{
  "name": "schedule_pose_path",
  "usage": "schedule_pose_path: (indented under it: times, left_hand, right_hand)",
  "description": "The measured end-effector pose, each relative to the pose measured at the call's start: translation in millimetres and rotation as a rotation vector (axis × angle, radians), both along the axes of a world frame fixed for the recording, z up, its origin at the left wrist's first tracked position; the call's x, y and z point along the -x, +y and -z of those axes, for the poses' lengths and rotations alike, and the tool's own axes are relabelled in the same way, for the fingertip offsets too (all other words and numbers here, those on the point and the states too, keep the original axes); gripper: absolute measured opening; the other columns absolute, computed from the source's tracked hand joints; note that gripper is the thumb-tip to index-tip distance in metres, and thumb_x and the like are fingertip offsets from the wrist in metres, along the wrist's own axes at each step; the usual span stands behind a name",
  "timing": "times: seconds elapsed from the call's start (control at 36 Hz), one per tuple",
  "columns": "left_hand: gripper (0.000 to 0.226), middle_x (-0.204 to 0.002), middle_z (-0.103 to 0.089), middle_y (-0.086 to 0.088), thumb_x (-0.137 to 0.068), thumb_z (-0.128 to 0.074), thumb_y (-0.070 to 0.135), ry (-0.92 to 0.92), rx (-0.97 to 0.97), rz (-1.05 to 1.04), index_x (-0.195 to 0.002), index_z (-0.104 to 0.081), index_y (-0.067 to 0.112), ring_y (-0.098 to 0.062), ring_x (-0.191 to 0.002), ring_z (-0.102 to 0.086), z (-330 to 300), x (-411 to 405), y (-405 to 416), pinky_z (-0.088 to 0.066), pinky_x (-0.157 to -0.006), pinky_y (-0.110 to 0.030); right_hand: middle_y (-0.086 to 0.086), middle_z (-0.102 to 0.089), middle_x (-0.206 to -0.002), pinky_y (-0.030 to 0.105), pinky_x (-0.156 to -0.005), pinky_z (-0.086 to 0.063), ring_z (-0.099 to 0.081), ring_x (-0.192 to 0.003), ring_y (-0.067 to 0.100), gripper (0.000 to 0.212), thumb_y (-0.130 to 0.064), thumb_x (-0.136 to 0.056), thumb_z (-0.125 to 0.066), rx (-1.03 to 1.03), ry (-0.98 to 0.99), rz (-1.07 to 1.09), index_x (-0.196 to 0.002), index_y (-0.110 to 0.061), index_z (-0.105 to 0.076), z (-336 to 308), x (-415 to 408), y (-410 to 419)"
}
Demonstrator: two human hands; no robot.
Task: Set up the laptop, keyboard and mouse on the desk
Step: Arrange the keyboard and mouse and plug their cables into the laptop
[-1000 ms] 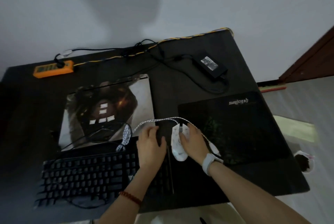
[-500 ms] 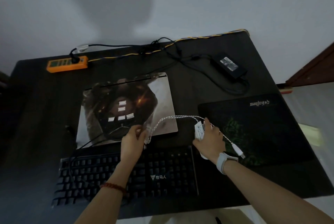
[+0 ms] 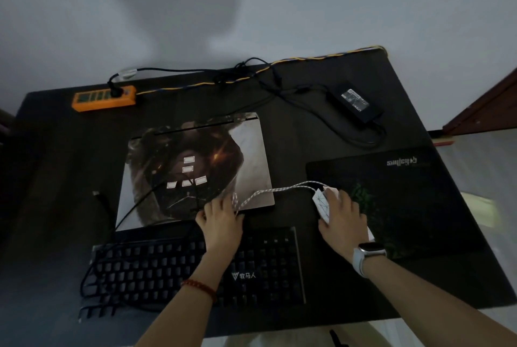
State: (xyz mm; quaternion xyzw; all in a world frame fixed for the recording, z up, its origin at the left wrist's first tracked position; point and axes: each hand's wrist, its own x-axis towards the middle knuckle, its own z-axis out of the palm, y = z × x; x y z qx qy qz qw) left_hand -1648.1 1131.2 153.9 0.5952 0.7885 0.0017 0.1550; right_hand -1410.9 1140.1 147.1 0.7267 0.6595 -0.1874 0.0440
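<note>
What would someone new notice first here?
The closed laptop with its pictured lid lies mid-desk, the black keyboard just in front of it. The right hand covers the white mouse at the mousepad's left edge, while the left hand holds its braided cable. An orange power strip sits far left.

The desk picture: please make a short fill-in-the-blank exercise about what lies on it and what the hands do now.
1. The right hand rests on the white ____ at the mouse pad's left edge.
2. The left hand holds the braided white ____.
3. The laptop behind the keyboard has its lid ____.
4. The power strip at the desk's far left is ____ in colour.

Missing words: mouse; cable; closed; orange
</note>
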Motion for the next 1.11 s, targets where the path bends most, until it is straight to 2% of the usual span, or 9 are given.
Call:
schedule_pose_path:
  times: [0.08, 0.17, 0.22, 0.31, 0.39, 0.5, 0.75, 0.94, 1.11]
  left_hand:
    - [0.029, -0.120, -0.054, -0.014, -0.093, -0.047, 0.020, -0.043, -0.100, -0.049, -0.118, -0.054, 0.007, -0.031, -0.114, -0.047, 0, 3, -1, -0.029, -0.101, -0.045]
    - [0.020, -0.106, -0.054, -0.022, -0.093, -0.045, 0.007, -0.220, -0.234, -0.025, -0.105, -0.056, -0.005, -0.034, -0.082, -0.058, -10, -3, 4, -0.046, -0.069, -0.038]
    - [0.020, -0.103, -0.053, -0.021, -0.093, -0.044, 0.007, -0.312, -0.343, 0.002, -0.103, -0.056, -0.005, -0.021, -0.066, -0.053, -22, -10, 12, -0.040, -0.054, -0.023]
    - [0.016, -0.099, -0.051, -0.012, -0.094, -0.043, 0.013, -0.472, -0.486, -0.011, -0.098, -0.055, 0.004, -0.015, -0.065, -0.052, -45, -26, 35, -0.042, -0.057, -0.020]
    - [0.016, -0.081, -0.056, -0.007, -0.096, -0.039, 0.020, -0.800, -0.387, -0.182, -0.084, -0.050, 0.021, -0.011, -0.061, -0.058, -72, -51, 69, -0.048, -0.056, -0.022]
    - [0.025, -0.065, -0.050, -0.003, -0.098, -0.036, 0.016, -1.171, -0.345, -0.280, -0.075, -0.046, 0.015, 0.002, -0.039, -0.050, -110, -99, 121, -0.043, -0.042, -0.017]
    - [0.026, -0.064, -0.054, 0.002, -0.097, -0.037, 0.015, -1.359, -0.759, -0.131, -0.074, -0.047, 0.019, 0.000, -0.049, -0.054, -186, -148, 168, -0.048, -0.054, -0.016]
    - [0.015, -0.069, -0.052, -0.005, -0.096, -0.042, 0.016, -1.311, -0.287, -0.453, -0.082, -0.048, 0.013, -0.014, -0.056, -0.052, -105, -154, 140, -0.048, -0.057, -0.028]
    - [0.009, -0.073, -0.048, -0.010, -0.090, -0.049, -0.002, -1.328, 0.085, -0.545, -0.097, -0.046, 0.000, -0.018, -0.060, -0.050, -38, -158, 95, -0.045, -0.057, -0.029]
  right_hand:
    - [0.009, -0.018, -0.150, 0.048, -0.097, -0.039, -0.035, -0.126, 0.033, 0.073, -0.033, -0.082, -0.054, 0.005, 0.035, -0.050, -0.143, -0.027, -0.013, 3, -2, -5]
    - [0.007, -0.023, -0.148, 0.046, -0.100, -0.037, -0.036, -0.125, 0.031, 0.073, -0.029, -0.080, -0.057, -0.007, 0.203, -0.035, -0.142, -0.025, -0.019, 0, -8, -2]
    - [0.008, -0.030, -0.146, 0.043, -0.104, -0.037, -0.037, -0.126, 0.028, 0.072, -0.025, -0.079, -0.058, -0.046, 0.375, -0.008, -0.142, -0.019, -0.024, -4, -13, 2]
    - [0.010, -0.038, -0.142, 0.039, -0.108, -0.035, -0.038, -0.128, 0.025, 0.068, -0.018, -0.080, -0.060, -0.173, 0.552, 0.087, -0.140, -0.011, -0.030, -17, -21, 15]
    - [0.010, -0.036, -0.142, 0.039, -0.107, -0.035, -0.037, -0.129, 0.025, 0.067, -0.016, -0.082, -0.060, -0.250, 0.682, 0.227, -0.141, -0.012, -0.028, -35, -34, 35]
    - [0.010, -0.034, -0.143, 0.032, -0.106, -0.032, -0.035, -0.132, 0.026, 0.066, -0.012, -0.084, -0.059, -0.397, 0.771, 0.344, -0.142, -0.012, -0.028, -71, -58, 73]
    - [0.010, -0.043, -0.136, 0.031, -0.104, -0.033, -0.039, -0.125, 0.020, 0.062, -0.009, -0.080, -0.060, -0.763, 0.712, 0.224, -0.137, -0.011, -0.035, -142, -94, 114]
    - [0.015, -0.041, -0.138, 0.049, -0.101, -0.040, -0.042, -0.123, 0.032, 0.067, -0.015, -0.079, -0.065, -0.463, 0.500, 0.246, -0.139, -0.011, -0.034, -87, -105, 84]
    - [0.009, -0.036, -0.143, 0.045, -0.097, -0.041, -0.042, -0.122, 0.032, 0.067, -0.032, -0.083, -0.059, -0.171, 0.275, 0.265, -0.141, -0.020, -0.028, -26, -114, 36]
